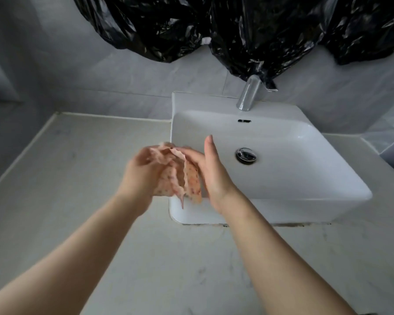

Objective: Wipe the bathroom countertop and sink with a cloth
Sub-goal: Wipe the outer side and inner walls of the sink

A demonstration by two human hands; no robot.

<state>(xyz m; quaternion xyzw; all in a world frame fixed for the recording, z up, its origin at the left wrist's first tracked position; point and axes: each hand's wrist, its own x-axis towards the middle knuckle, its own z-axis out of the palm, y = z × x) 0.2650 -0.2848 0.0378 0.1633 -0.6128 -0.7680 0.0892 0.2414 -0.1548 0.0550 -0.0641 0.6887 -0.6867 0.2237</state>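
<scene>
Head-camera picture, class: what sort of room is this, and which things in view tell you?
Most likely a bathroom: a white countertop basin with a chrome tap, on a pale stone-look countertop, against grey tiled walls.

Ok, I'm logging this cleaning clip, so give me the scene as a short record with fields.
setting: bathroom countertop with a white sink
cloth: pinkish patterned cloth, bunched, held above the sink's front left corner
left hand: left hand gripping the cloth
right hand: right hand against the cloth, fingers extended
faucet: faucet, no water visible
drain: drain
above: black plastic sheeting on the wall
</scene>
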